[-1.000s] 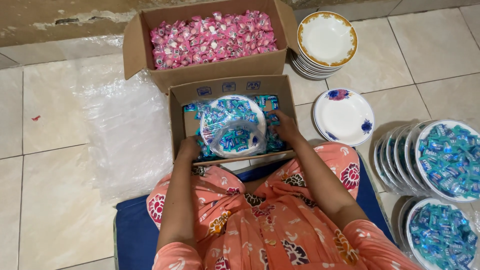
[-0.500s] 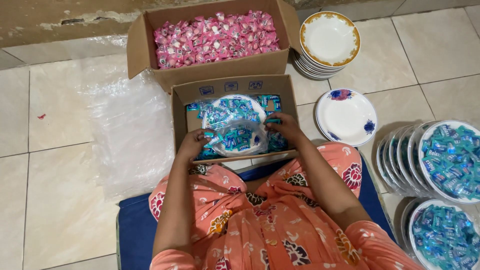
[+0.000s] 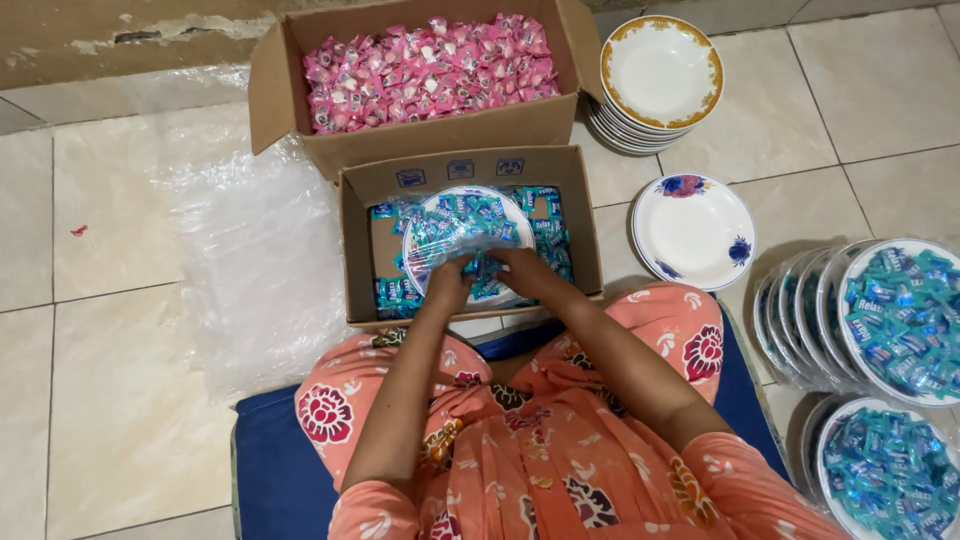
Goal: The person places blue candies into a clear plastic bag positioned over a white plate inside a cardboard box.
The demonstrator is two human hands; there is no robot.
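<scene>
Taking the near box point(image 3: 470, 175) as the landmark: far to its left, a clear plastic sheet point(image 3: 255, 250) lies crumpled on the tile floor point(image 3: 120, 400), its right edge touching the box's left wall. Inside the box lie blue candies point(image 3: 388, 292), and over them sits a white plate point(image 3: 466, 245) heaped with more of the same, tilted a little and filling the middle of the box. The left hand point(image 3: 450, 285) is at the plate's near rim, left of centre, fingers curled down onto the sweets; whether it pinches any cannot be told. The right hand point(image 3: 520, 265) is just beside it at the near rim, fingers bent and spread loosely over the candies, touching them, and it too shows no clear hold. Both forearms come up from the lap, where a salmon flowered dress point(image 3: 540, 450) covers the knees below the box, over a blue mat point(image 3: 280, 460). Behind the box, touching its far wall, stands a larger box point(image 3: 420, 130) full of pink candies point(image 3: 430, 65). Right of that is a stack of gold-rimmed bowls point(image 3: 660, 75). Right of the near box lies an empty flowered plate point(image 3: 695, 230). Farther right, well apart from the box, overlapping plates point(image 3: 800, 320) end in two filled plates point(image 3: 905, 320) of blue candies.
</scene>
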